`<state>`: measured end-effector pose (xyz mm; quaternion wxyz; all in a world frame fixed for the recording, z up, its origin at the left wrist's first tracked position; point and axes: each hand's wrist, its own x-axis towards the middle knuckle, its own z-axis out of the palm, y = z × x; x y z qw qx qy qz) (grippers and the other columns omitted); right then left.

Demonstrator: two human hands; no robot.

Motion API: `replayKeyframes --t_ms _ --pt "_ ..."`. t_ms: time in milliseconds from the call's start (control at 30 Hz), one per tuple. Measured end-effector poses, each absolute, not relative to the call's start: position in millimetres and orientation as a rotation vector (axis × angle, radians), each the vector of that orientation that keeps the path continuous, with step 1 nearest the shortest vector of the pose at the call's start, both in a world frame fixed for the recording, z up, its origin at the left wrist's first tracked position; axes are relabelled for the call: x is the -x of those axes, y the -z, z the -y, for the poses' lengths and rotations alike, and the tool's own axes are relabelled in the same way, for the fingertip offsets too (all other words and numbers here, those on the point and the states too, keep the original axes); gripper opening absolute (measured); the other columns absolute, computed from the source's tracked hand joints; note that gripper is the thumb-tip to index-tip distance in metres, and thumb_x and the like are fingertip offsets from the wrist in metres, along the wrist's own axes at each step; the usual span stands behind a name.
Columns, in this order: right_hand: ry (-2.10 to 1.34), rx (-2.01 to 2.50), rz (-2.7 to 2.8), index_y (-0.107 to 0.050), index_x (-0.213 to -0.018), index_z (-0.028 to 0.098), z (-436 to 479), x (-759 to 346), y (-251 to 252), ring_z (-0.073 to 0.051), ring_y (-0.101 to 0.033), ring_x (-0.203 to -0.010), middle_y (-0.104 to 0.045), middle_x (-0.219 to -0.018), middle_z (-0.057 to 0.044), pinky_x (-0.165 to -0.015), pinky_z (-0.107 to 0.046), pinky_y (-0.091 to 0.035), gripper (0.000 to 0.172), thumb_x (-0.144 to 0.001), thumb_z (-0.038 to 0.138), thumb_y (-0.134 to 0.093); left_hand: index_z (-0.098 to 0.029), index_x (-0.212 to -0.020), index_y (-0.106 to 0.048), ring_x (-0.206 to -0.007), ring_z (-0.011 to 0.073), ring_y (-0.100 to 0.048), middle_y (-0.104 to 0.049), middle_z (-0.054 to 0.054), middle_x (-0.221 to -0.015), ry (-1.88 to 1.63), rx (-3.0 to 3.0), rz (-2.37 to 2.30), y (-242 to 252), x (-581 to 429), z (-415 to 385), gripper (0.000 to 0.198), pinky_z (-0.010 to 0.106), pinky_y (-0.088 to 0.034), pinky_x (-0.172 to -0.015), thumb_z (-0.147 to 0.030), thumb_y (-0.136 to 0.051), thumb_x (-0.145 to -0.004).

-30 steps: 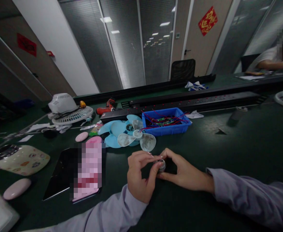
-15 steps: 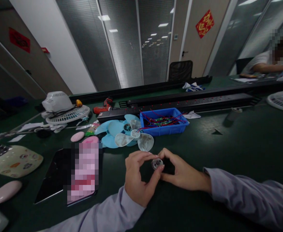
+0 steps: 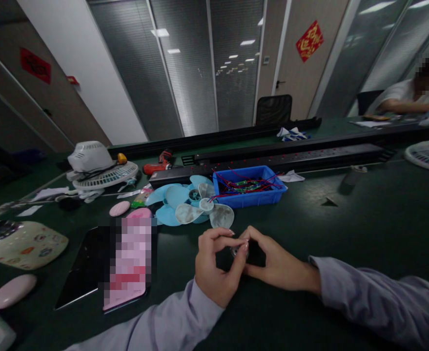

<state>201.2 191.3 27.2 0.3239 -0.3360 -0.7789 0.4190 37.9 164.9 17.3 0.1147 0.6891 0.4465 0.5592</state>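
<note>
A small round metallic part [image 3: 235,251] is between my two hands, mostly covered by fingers. My left hand [image 3: 219,268] is closed in a pinch, thumb and index fingertips meeting over the part; what lies between those tips is too small to tell. My right hand [image 3: 273,263] grips the part from the right side, its fingertips close to the left thumb. Just beyond my hands lie blue fan blades [image 3: 166,199] and a greyish, stained fan blade set [image 3: 221,214]. Behind them stands a blue bin [image 3: 253,199] holding red and black wires with green boards.
At left are a black tablet [image 3: 84,268], a pink-screened device [image 3: 132,258], pink oval objects [image 3: 13,291] and a patterned cream housing [image 3: 27,243]. Farther back sit a white fan [image 3: 106,176], an orange drill [image 3: 157,167] and a long black rail [image 3: 291,158]. A person [image 3: 400,100] sits far right.
My left index finger has come down over the round part to meet the thumb, hiding more of it. The right hand has barely moved. The camera view has shifted slightly.
</note>
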Motion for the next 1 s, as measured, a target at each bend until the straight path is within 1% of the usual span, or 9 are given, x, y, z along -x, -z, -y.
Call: replayKeyframes --t_ms 200,300,367,467,533,600,700,800,1000 --pt "-1.090 0.912 2.061 -0.049 -0.092 0.019 -190 -202 -27 -0.017 -0.057 -0.083 -0.058 -0.089 -0.001 -0.072 -0.031 -0.047 0.027 -0.078 0.025 -0.071 -0.021 -0.091 -0.066 -0.086 0.0136 -0.063 -0.058 0.000 -0.093 -1.818 -1.932 -1.196 -17 -38 -168 0.018 0.029 -0.051 -0.082 -0.014 -0.073 -0.075" --pt "-1.107 0.916 2.072 -0.050 -0.094 0.019 -190 -202 -28 -0.018 -0.059 -0.085 -0.059 -0.092 -0.002 -0.074 -0.032 -0.048 0.028 -0.078 0.027 -0.072 -0.021 -0.092 -0.065 -0.085 0.0143 -0.062 -0.060 -0.001 -0.088 -1.893 -1.925 -1.193 -17 -27 -162 0.020 0.029 -0.051 -0.080 -0.014 -0.074 -0.075" --pt "-1.136 0.910 2.068 -0.051 -0.096 0.019 -190 -202 -29 -0.018 -0.060 -0.088 -0.061 -0.095 -0.003 -0.077 -0.033 -0.048 0.029 -0.079 0.028 -0.072 -0.023 -0.093 -0.066 -0.086 0.0167 -0.063 -0.064 0.000 -0.088 -1.789 -1.990 -1.318 -14 -13 -155 0.019 0.033 -0.050 -0.080 -0.018 -0.073 -0.077" --pt "-1.148 0.927 2.069 -0.052 -0.098 0.019 -190 -203 -30 -0.019 -0.060 -0.091 -0.061 -0.098 -0.003 -0.079 -0.034 -0.049 0.030 -0.079 0.030 -0.072 -0.027 -0.093 -0.068 -0.090 0.0221 -0.065 -0.070 0.000 -0.091 -1.392 -2.166 -1.546 -8 12 -146 0.017 0.040 -0.046 -0.082 -0.029 -0.073 -0.077" --pt "-1.138 0.940 2.073 -0.052 -0.097 0.019 -190 -203 -30 -0.019 -0.060 -0.091 -0.061 -0.098 -0.003 -0.080 -0.034 -0.049 0.030 -0.078 0.030 -0.073 -0.030 -0.092 -0.069 -0.091 0.0238 -0.067 -0.073 -0.001 -0.095 -1.147 -2.288 -1.581 -6 24 -145 0.018 0.041 -0.046 -0.080 -0.033 -0.075 -0.075" --pt "-1.139 0.939 2.072 -0.052 -0.097 0.019 -190 -203 -30 -0.019 -0.060 -0.091 -0.061 -0.097 -0.003 -0.080 -0.034 -0.049 0.029 -0.079 0.030 -0.073 -0.032 -0.091 -0.069 -0.094 0.0239 -0.067 -0.073 -0.002 -0.102 -0.998 -2.411 -1.551 -5 32 -148 0.017 0.041 -0.047 -0.078 -0.036 -0.074 -0.075" --pt "-1.148 0.935 2.073 -0.052 -0.097 0.019 -190 -204 -30 -0.019 -0.060 -0.091 -0.061 -0.098 -0.003 -0.081 -0.034 -0.049 0.029 -0.079 0.029 -0.072 -0.032 -0.101 -0.067 -0.098 0.0245 -0.066 -0.073 -0.002 -0.108 -0.937 -2.529 -1.542 -6 35 -152 0.027 0.041 -0.048 -0.077 -0.040 -0.073 -0.076" --pt "-1.147 0.939 2.079 -0.052 -0.098 0.019 -189 -204 -30 -0.019 -0.060 -0.093 -0.061 -0.100 -0.004 -0.082 -0.035 -0.049 0.031 -0.079 0.030 -0.073 -0.031 -0.109 -0.063 -0.095 0.0256 -0.067 -0.074 -0.001 -0.104 -0.941 -2.548 -1.611 -5 36 -152 0.041 0.041 -0.047 -0.074 -0.044 -0.075 -0.073" --pt "-1.156 0.943 2.071 -0.052 -0.098 0.019 -190 -204 -30 -0.019 -0.061 -0.093 -0.061 -0.099 -0.004 -0.082 -0.035 -0.049 0.031 -0.078 0.029 -0.073 -0.029 -0.091 -0.066 -0.088 0.0229 -0.067 -0.074 -0.001 -0.098 -1.072 -2.471 -1.616 -6 32 -150 0.021 0.038 -0.044 -0.073 -0.033 -0.076 -0.074"
